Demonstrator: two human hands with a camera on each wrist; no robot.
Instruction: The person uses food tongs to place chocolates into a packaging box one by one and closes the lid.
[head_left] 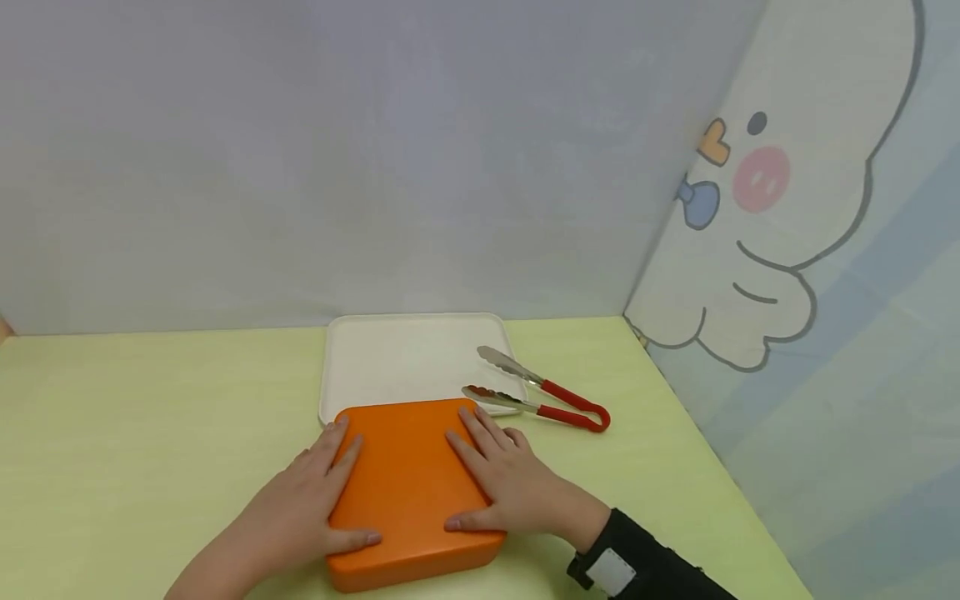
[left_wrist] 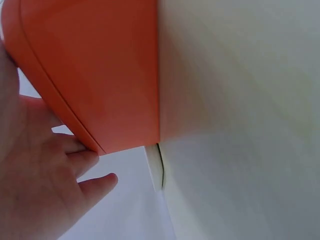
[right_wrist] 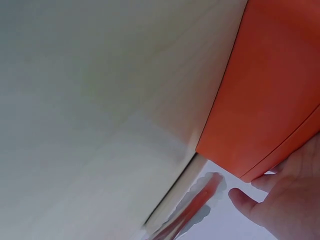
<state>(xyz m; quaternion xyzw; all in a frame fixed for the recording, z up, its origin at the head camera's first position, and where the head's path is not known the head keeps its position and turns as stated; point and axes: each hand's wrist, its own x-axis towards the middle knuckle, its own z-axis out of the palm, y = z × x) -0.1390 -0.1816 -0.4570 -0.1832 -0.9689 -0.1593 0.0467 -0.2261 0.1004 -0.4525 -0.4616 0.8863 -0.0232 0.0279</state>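
An orange box with rounded corners stands on the table in front of the tray; a lid seam runs along its side in both wrist views. My left hand rests on the left part of its top, fingers spread and fairly straight, thumb near the front left. On the right part of the top lies my right hand, likewise with straight, spread fingers and its thumb toward the front. In the left wrist view, fingers reach past the lid's edge. What the box contains is hidden.
Behind the box a white tray lies by the back wall. Metal tongs with red handles rest spread apart, their tips over the tray's right side. A curtain with a cartoon figure borders the table's right edge.
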